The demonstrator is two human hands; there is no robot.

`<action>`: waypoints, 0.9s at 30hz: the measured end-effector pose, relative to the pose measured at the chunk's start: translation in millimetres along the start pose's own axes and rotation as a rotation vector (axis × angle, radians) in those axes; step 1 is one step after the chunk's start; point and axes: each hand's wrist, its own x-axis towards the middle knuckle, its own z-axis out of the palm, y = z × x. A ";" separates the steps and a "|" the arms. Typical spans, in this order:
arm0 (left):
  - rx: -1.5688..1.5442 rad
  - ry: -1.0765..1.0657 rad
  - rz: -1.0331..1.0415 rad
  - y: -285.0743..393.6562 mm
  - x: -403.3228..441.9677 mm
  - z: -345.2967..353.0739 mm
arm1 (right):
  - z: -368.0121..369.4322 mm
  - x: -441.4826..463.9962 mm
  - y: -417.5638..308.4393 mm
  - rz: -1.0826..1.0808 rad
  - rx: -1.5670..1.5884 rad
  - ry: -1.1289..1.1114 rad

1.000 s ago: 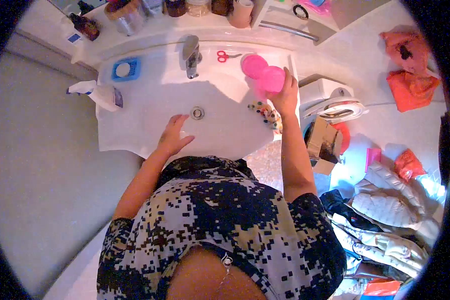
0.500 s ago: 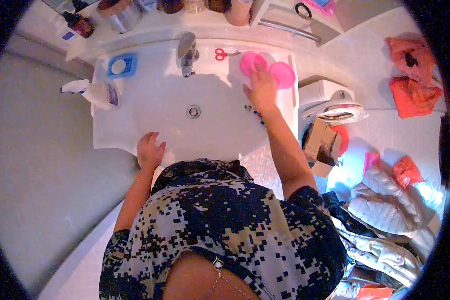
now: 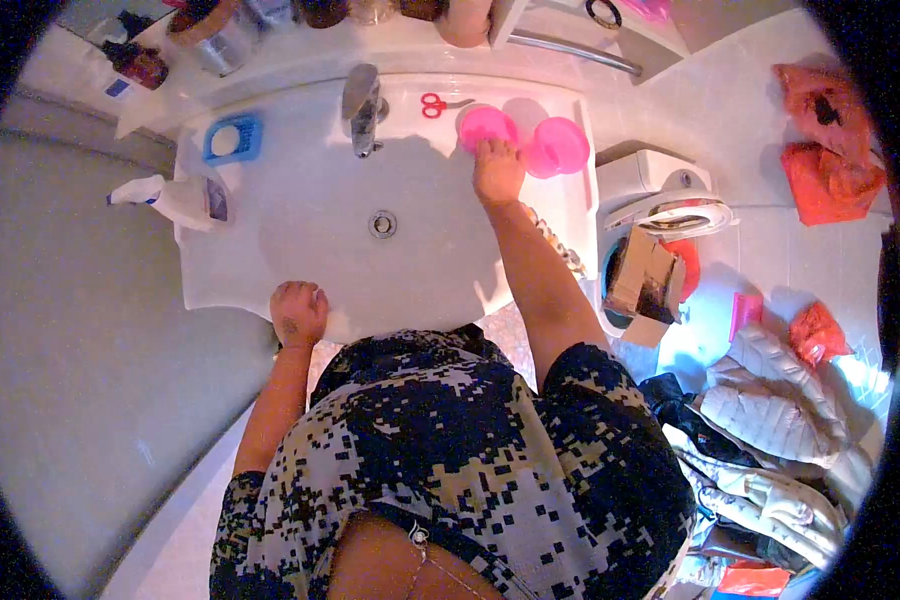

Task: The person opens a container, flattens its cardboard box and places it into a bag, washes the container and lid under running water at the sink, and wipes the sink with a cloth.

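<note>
My right hand [image 3: 498, 172] is at the right back of the white sink [image 3: 280, 190], its fingers bent against the near edge of a pink round dish [image 3: 488, 126]. The thumb is hidden. Just right of it stands a second pink round container [image 3: 562, 145]. Red-handled scissors [image 3: 434, 105] lie left of the dish, behind the basin. My left hand [image 3: 300, 310] rests at the sink's front left edge, its fingers curled in, with nothing visible in them. Small beads [image 3: 555, 240] show beside my right forearm, partly covered by it.
The faucet [image 3: 363, 110] stands at the back middle, above the drain [image 3: 382, 224]. At the left are a blue soap dish [image 3: 234, 138] with white soap and a spray bottle [image 3: 175, 200] on its side. A cardboard box [image 3: 645, 280] and piled clothes [image 3: 760, 440] are on the right.
My right hand has drawn back toward me and left, its fingers now bent at the dish's near edge. The dish has shifted slightly left. My left hand's spread fingers have curled in.
</note>
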 end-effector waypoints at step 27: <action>-0.048 0.129 0.007 4.1 1.0 2.1 | -70.5 -57.5 16.6 0.106 0.267 -0.135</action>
